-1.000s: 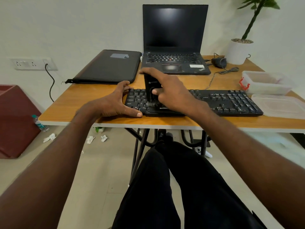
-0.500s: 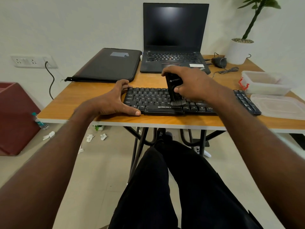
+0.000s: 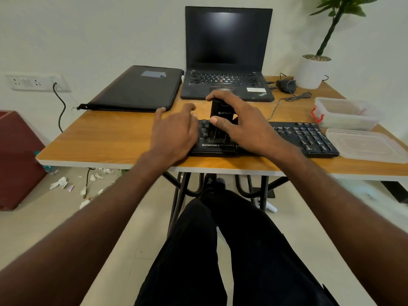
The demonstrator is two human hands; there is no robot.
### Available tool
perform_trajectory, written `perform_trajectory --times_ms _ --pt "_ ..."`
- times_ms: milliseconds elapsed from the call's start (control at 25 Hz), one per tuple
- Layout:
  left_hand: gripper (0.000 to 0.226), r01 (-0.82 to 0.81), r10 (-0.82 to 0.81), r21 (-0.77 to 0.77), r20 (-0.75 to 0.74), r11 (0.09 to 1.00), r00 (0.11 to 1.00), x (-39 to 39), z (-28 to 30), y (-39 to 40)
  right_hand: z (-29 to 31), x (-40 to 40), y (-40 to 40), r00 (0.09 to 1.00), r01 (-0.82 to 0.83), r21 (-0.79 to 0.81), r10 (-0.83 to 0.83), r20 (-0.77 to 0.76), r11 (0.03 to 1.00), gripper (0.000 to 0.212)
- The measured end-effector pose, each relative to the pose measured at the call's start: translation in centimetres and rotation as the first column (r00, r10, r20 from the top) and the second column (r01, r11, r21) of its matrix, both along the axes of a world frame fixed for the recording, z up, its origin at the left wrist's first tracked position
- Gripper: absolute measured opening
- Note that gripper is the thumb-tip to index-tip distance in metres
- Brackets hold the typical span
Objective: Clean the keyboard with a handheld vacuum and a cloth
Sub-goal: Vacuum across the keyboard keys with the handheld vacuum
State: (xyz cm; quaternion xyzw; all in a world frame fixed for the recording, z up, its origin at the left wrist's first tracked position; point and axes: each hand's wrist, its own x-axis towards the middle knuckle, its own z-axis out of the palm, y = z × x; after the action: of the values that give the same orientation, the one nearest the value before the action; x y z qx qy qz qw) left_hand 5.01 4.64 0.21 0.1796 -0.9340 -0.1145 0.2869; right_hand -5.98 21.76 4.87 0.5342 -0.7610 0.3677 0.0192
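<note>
Right hand: the right hand (image 3: 245, 127) is being wrapped around the handheld vacuum (image 3: 220, 120), thumb on its near face and fingers curled over its top and far side.
Handheld vacuum: the black body is being held upright on the left part of the keyboard (image 3: 304, 138), its brush end being pressed down among the keys.
Left hand: the left hand (image 3: 174, 131) is being laid palm down over the keyboard's left end, fingers stretched out and loosely spread, nothing being gripped; the fingertips are being pointed toward the far side.
Keyboard: the black keyboard is being kept along the near edge of the wooden surface (image 3: 114, 138), its right half left uncovered.
Cloth: none is being made out in this view.
Far side: an open laptop (image 3: 227, 56) with a dark screen is being kept beyond the keyboard, a black sleeve (image 3: 136, 89) to its left, a potted plant (image 3: 313, 67) at the far right corner.
Right side: a clear plastic container (image 3: 346, 113) and its lid (image 3: 366, 146) are being kept just beside the keyboard's right end.
</note>
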Motion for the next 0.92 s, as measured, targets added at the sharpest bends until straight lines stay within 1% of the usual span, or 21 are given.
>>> perform_trajectory --times_ms 80,240,280,320,400,440,480,520,600,680,720,760,840,920 --pt "0.044 -0.037 0.039 -0.077 0.017 0.996 0.999 -0.5 -1.0 0.6 0.0 -0.7 0.8 1.000 0.008 0.017 -0.008 0.002 1.000 0.042" --pt "0.043 -0.083 0.080 -0.127 -0.025 0.988 0.996 -0.2 -1.8 0.8 1.0 -2.7 1.6 0.981 0.175 0.075 -0.167 -0.099 0.982 0.044" --pt "0.043 -0.076 0.071 -0.120 -0.039 0.990 0.997 -0.2 -1.7 0.9 1.2 -2.9 1.5 0.982 0.172 0.066 -0.166 -0.093 0.983 0.044" --pt "0.042 -0.066 0.061 -0.114 -0.047 0.991 0.997 -0.1 -1.5 0.9 1.4 -2.9 1.4 0.989 0.140 0.042 -0.138 -0.055 0.989 0.044" --pt "0.039 -0.051 0.043 -0.142 -0.058 0.989 0.997 0.0 -1.4 1.0 1.5 -2.3 1.1 0.999 0.025 0.009 -0.025 0.041 1.000 0.043" --pt "0.037 -0.039 0.029 -0.164 -0.060 0.986 0.998 0.0 -1.4 1.1 1.5 -2.1 1.1 0.998 -0.033 0.022 0.032 0.050 0.999 0.043" --pt "0.036 -0.021 0.010 -0.182 -0.060 0.983 0.998 0.0 -1.5 1.2 1.5 -2.2 1.3 0.997 -0.070 0.056 0.068 0.028 0.996 0.043" --pt "0.035 -0.007 -0.005 -0.201 -0.060 0.980 0.998 0.0 -1.6 1.4 1.6 -2.5 1.7 0.997 -0.078 0.099 0.079 -0.008 0.992 0.043" --pt "0.035 -0.003 -0.008 -0.234 -0.046 0.972 0.999 0.1 -1.6 1.5 1.9 -3.4 2.4 0.999 0.001 0.156 0.005 -0.043 0.988 0.043" --pt "0.035 0.006 -0.014 -0.251 -0.027 0.968 1.000 -0.1 -1.6 1.5 2.0 -4.2 3.0 0.992 0.113 0.151 -0.104 -0.066 0.982 0.045" --pt "0.035 0.011 -0.016 -0.253 -0.018 0.967 1.000 -0.2 -1.7 1.5 1.9 -4.3 3.1 0.989 0.132 0.130 -0.122 -0.085 0.983 0.046" --pt "0.036 0.009 -0.013 -0.247 -0.014 0.969 1.000 -0.3 -1.8 1.3 1.8 -4.1 3.0 0.991 0.109 0.098 -0.101 -0.084 0.989 0.046" --pt "0.035 0.008 -0.012 -0.198 -0.019 0.980 1.000 -0.3 -1.8 1.0 1.7 -3.5 3.1 0.999 0.001 0.059 0.001 -0.034 0.998 0.045" --pt "0.032 0.036 -0.041 -0.147 -0.036 0.988 0.998 -0.5 -1.8 0.8 1.6 -3.5 3.9 0.998 -0.054 0.078 0.056 -0.025 0.996 0.044"
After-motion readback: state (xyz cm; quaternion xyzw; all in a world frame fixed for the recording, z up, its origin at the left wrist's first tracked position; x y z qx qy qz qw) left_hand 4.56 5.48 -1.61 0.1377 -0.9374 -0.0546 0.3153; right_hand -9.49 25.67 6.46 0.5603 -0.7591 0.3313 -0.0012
